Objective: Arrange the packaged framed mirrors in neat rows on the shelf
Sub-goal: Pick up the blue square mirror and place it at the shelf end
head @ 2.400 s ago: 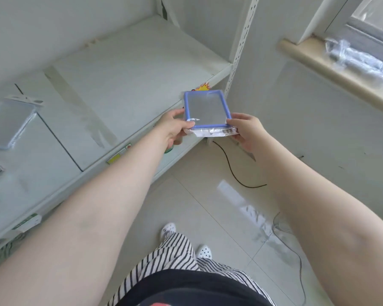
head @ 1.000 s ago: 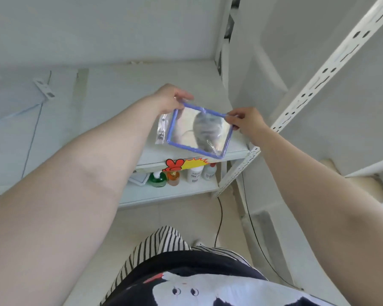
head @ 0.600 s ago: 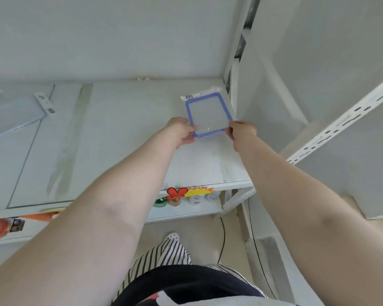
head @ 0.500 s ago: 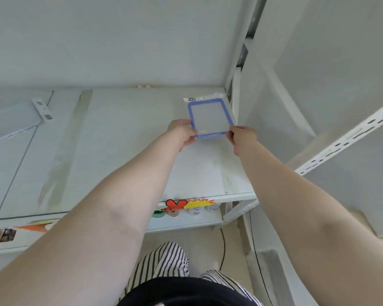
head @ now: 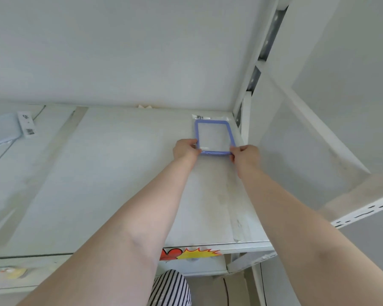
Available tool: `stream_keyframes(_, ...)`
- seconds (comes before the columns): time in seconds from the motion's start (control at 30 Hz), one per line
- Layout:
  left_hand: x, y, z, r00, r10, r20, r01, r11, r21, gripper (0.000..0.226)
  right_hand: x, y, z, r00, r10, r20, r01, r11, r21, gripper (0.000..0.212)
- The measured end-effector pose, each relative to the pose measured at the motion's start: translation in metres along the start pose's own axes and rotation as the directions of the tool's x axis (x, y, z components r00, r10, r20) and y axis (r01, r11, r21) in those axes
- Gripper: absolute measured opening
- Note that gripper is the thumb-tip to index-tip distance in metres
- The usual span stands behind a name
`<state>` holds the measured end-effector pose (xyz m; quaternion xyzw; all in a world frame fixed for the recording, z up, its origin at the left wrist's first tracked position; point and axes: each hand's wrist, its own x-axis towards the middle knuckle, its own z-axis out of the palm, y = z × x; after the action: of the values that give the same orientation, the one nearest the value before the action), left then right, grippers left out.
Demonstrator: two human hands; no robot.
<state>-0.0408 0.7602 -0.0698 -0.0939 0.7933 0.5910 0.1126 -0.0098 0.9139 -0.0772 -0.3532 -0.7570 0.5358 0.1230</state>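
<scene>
The blue-framed mirror [head: 214, 138] lies in the shelf's [head: 119, 173] back right corner, bare board leftward; left hand [head: 185, 149] and right hand [head: 244, 153] pinch its near corners.

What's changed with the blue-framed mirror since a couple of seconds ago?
The blue-framed mirror went from out in front of the shelf to lying flat in its back right corner. The left hand and right hand still pinch its near corners. The other packaged mirror stayed at far left.
</scene>
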Motion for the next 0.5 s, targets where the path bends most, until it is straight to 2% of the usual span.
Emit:
stream_keyframes(0.1, 0.0097, -0.0047, 0.0015, 0.997, 0.077, -0.017, -0.075, 0.994, 0.078, 0.047, 0.0079, 0.0008, 0.0028, 0.996, -0.093, 0.018, 0.094, 0.978, -0.183, 0.020)
stream_keyframes(0.2, 0.0125, -0.0083, 0.0059, 0.988, 0.151, -0.031, -0.144, 0.979, 0.147, 0.046, 0.0114, 0.0022, 0.0052, 0.992, -0.130, 0.000, 0.124, 0.947, -0.298, 0.026)
stream_keyframes(0.3, 0.0135, -0.0090, 0.0076, 0.982, 0.183, -0.034, -0.173, 0.965, 0.196, 0.046, 0.0113, 0.0026, 0.0088, 0.990, -0.137, -0.017, 0.124, 0.937, -0.326, 0.020)
stream_keyframes(0.5, 0.0122, -0.0064, 0.0059, 0.987, 0.159, -0.018, -0.151, 0.965, 0.213, 0.045, 0.0118, -0.0006, 0.0038, 0.995, -0.102, -0.001, 0.095, 0.938, -0.333, 0.022)
